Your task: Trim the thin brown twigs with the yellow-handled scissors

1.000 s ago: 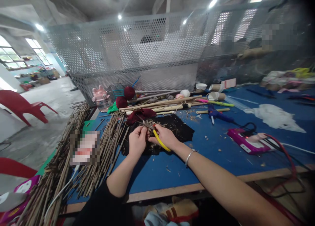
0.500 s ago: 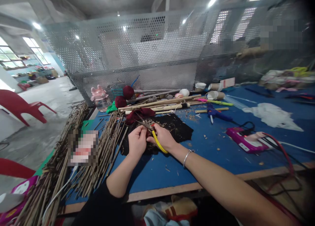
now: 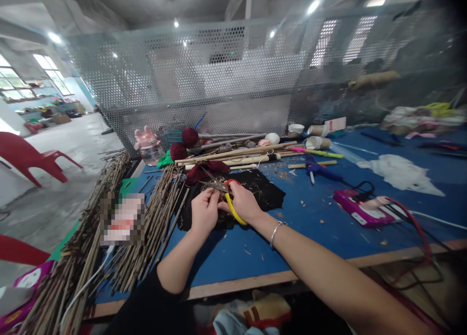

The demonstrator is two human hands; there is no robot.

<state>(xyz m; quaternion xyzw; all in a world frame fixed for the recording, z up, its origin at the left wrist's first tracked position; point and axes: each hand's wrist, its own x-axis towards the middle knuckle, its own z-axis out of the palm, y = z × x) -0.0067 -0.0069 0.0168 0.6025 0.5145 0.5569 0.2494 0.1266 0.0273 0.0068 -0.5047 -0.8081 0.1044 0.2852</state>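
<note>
My right hand [image 3: 243, 204] is wrapped round the handles of scissors [image 3: 236, 213], yellow on one loop and red on the other. The metal blades point up and to the left, spread apart. Close beside them, my left hand [image 3: 205, 208] is closed in a pinch just under the blades; what its fingers hold is too small and hidden to make out. Both hands are over a black cloth [image 3: 268, 189] strewn with pale shavings. A dark red cloth [image 3: 215, 167] lies crumpled just beyond the blades.
Bundles of thin sticks [image 3: 146, 237] lie left of my hands. Behind are dark red yarn balls [image 3: 189, 137] and pale rods [image 3: 241, 156]. A blue glue gun [image 3: 317, 168], a purple power strip [image 3: 359, 209] with cables and white plastic [image 3: 404, 172] lie right. A perforated metal screen [image 3: 219, 82] stands behind.
The scissors have opened wider and turned slightly, showing more of the red handle loop. My left hand stays pinched in nearly the same place.
</note>
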